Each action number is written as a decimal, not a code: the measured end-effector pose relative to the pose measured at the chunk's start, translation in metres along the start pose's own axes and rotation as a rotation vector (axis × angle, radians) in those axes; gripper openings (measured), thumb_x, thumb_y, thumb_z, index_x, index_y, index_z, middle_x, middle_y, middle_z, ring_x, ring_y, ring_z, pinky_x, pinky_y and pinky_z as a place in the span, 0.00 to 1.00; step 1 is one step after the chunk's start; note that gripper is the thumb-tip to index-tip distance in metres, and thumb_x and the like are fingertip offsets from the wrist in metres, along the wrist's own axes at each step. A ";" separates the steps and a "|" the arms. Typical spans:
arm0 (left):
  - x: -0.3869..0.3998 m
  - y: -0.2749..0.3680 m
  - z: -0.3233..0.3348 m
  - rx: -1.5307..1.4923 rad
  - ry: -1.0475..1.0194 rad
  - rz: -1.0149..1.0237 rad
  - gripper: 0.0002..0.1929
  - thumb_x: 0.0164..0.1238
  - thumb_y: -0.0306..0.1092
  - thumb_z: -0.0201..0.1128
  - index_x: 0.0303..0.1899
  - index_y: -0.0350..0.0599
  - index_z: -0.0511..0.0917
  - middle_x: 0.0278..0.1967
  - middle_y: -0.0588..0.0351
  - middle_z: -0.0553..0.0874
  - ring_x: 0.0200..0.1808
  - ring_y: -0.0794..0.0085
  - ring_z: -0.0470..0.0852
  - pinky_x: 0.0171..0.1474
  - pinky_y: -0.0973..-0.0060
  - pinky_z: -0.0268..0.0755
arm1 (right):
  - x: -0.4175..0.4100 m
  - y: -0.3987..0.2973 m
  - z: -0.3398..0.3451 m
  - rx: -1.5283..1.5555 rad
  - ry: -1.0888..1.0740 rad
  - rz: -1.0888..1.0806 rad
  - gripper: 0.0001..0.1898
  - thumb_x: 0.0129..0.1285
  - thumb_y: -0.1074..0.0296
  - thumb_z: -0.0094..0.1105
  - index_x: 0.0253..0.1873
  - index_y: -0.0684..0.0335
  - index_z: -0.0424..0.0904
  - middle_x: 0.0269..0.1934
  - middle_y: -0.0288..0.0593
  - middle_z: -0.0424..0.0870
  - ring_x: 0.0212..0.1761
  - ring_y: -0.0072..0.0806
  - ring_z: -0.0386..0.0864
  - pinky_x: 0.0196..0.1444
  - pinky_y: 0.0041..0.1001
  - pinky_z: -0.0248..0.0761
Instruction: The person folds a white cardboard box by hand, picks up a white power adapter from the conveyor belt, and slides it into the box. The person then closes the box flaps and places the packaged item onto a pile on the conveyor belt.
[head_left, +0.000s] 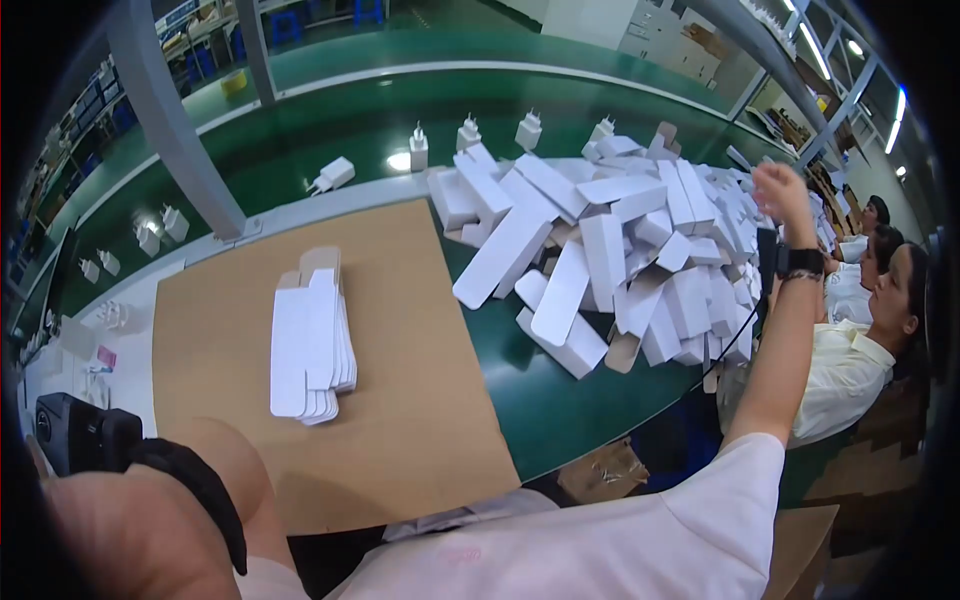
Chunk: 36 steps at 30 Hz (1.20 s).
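Observation:
My right hand (780, 193) is stretched out over the far right of a heap of white cardboard boxes (592, 259). Its fingers are bent, the thumb is apart from them, and nothing shows in its grasp. A black band (802, 262) circles that wrist. Close to the lens at lower left is my left arm, with my left hand (127, 525) blurred and partly cut off; its fingers cannot be made out. A black camera (82, 431) is strapped to it. Before me, a stack of flattened white cartons (315, 341) lies on a brown cardboard sheet (405, 390).
White plug-in chargers (418, 146) stand along the green work surface (322, 127) behind, one (332, 175) lying tilted. A grey metal post (176, 120) rises at left. People (847, 360) sit along the right. A brown cardboard box (604, 472) is below the table edge.

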<state>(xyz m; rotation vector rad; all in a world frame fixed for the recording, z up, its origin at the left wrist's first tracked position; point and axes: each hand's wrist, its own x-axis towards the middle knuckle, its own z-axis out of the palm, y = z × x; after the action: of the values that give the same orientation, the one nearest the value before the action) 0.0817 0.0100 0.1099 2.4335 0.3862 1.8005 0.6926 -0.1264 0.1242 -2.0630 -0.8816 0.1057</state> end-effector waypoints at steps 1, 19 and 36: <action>0.000 0.003 -0.004 -0.012 -0.026 -0.003 0.18 0.59 0.30 0.58 0.48 0.26 0.70 0.43 0.44 0.75 0.43 0.65 0.73 0.45 0.69 0.66 | -0.005 -0.020 -0.004 0.023 -0.091 -0.052 0.19 0.60 0.58 0.60 0.54 0.56 0.73 0.38 0.35 0.80 0.35 0.21 0.77 0.33 0.22 0.72; -0.101 -0.080 -0.005 0.350 -0.688 -0.797 0.25 0.46 0.47 0.71 0.34 0.31 0.76 0.31 0.37 0.79 0.36 0.47 0.79 0.40 0.61 0.71 | -0.235 -0.267 0.324 -0.205 -0.745 -1.105 0.19 0.55 0.65 0.62 0.50 0.64 0.74 0.36 0.53 0.81 0.34 0.40 0.80 0.37 0.30 0.72; -0.107 -0.081 -0.012 0.232 -0.621 -1.047 0.17 0.44 0.38 0.73 0.25 0.34 0.77 0.22 0.40 0.80 0.25 0.55 0.81 0.31 0.69 0.73 | -0.278 -0.223 0.373 0.039 -0.664 -0.679 0.24 0.57 0.62 0.61 0.59 0.61 0.72 0.39 0.53 0.82 0.35 0.38 0.82 0.38 0.29 0.74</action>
<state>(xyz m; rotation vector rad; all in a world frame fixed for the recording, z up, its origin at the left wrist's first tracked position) 0.0292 0.0595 -0.0035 2.0498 1.4639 0.5701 0.2224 0.0400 -0.0064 -1.5888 -1.9179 0.4443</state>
